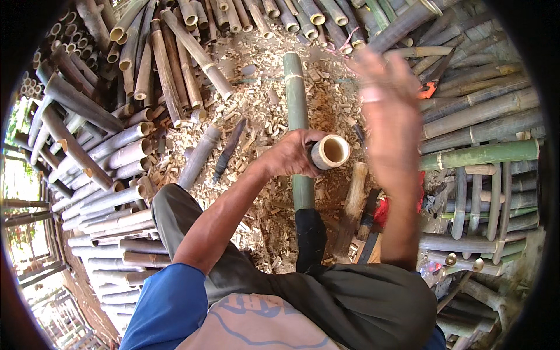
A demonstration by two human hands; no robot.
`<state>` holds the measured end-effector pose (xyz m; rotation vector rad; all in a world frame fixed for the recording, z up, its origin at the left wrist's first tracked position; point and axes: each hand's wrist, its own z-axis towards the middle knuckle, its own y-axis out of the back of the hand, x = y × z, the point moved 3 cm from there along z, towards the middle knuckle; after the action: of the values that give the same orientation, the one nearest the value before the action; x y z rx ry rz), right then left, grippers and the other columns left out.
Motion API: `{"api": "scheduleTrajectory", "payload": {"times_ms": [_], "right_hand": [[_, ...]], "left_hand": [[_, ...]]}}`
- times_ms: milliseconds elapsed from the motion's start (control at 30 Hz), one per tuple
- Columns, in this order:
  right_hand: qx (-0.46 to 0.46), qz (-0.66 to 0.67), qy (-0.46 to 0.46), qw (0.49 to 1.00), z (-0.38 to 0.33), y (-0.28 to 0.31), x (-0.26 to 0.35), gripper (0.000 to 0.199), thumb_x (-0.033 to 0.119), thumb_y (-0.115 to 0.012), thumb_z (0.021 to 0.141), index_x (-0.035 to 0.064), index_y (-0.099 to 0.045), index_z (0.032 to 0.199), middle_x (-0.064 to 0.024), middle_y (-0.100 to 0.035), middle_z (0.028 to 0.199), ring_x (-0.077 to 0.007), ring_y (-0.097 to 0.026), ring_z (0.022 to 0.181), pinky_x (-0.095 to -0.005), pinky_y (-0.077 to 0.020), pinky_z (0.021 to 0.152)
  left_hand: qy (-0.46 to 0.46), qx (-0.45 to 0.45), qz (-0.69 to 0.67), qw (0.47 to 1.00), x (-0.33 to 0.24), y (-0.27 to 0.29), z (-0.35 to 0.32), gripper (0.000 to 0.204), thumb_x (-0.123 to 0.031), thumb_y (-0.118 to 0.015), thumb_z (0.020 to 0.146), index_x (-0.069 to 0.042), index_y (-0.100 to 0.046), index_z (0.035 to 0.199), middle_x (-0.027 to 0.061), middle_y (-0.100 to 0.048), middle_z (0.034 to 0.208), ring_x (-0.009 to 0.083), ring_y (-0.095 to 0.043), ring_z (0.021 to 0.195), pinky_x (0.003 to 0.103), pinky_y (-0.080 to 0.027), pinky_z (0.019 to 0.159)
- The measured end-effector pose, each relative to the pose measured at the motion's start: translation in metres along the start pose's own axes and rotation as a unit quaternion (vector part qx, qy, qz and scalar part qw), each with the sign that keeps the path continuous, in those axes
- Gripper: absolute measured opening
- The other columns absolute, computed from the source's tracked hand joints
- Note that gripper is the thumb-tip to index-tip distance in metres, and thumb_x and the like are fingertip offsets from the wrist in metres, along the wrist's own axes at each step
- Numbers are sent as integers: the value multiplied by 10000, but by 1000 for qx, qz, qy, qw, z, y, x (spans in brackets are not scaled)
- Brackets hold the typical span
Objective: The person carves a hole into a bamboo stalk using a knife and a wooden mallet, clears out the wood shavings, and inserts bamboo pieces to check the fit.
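Note:
My left hand [297, 153] is wrapped around a bamboo tube [319, 156], its cut, hollow end turned up. Behind the tube, a green bamboo pole [296, 93] lies lengthwise on the ground. The pole's near end meets my foot in a black sock [309, 233]. My right hand [382, 76] is raised at the upper right, apart from the tube. Motion smears its fingers, and I cannot tell if they hold anything. A worn knife with a dark handle [229, 150] rests on the chips to the left of my left hand.
Wood chips [256, 93] litter the ground. Stacked bamboo lengths [125, 154] line the left, with more bamboo poles [484, 114] on the right. An orange-handled saw [429, 88] lies beyond my right wrist. A short wooden piece [353, 201] and a red cloth [381, 212] lie near my right knee.

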<state>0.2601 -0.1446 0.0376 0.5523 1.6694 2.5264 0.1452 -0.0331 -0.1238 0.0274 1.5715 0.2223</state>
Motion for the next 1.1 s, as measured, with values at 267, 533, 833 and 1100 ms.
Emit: {"api": "scheduleTrajectory", "payload": {"times_ms": [267, 533, 833, 1100], "right_hand": [[52, 266, -92, 958, -13, -76, -6, 631, 460, -310, 1111, 34, -388, 1570, -217, -345, 1640, -347, -291, 1541, -435, -235, 1266], [164, -11, -442, 882, -208, -118, -192, 428, 393, -569, 993, 9, -635, 1172, -256, -718, 1050, -434, -708, 960, -531, -559, 830], [230, -36, -482, 845, -331, -185, -216, 487, 336, -726, 879, 11, -544, 1193, -268, -718, 993, -478, -694, 933, -578, -560, 802], [250, -19, -532, 809, -332, -179, -222, 456, 335, -769, 842, 6, -607, 1112, -259, -719, 1000, -469, -684, 1004, -545, -550, 827]], "left_hand": [[94, -7, 11, 995, -10, -10, -3, 696, -111, -919, 707, -61, -594, 1320, 139, -672, 1228, 323, -649, 1167, 472, -520, 1096], [-25, -23, -2, 999, 5, -16, -2, 742, -163, -931, 666, -51, -598, 1319, 122, -689, 1216, 271, -665, 1160, 447, -537, 1043], [-15, -212, 32, 977, -10, -43, -10, 1083, -140, -973, 594, -57, -355, 1479, 164, -477, 1426, 297, -509, 1336, 447, -464, 1124], [31, -166, 27, 985, -21, -56, -16, 516, -136, -898, 705, -75, -681, 1170, 92, -703, 1160, 228, -680, 1053, 393, -535, 952]]}}
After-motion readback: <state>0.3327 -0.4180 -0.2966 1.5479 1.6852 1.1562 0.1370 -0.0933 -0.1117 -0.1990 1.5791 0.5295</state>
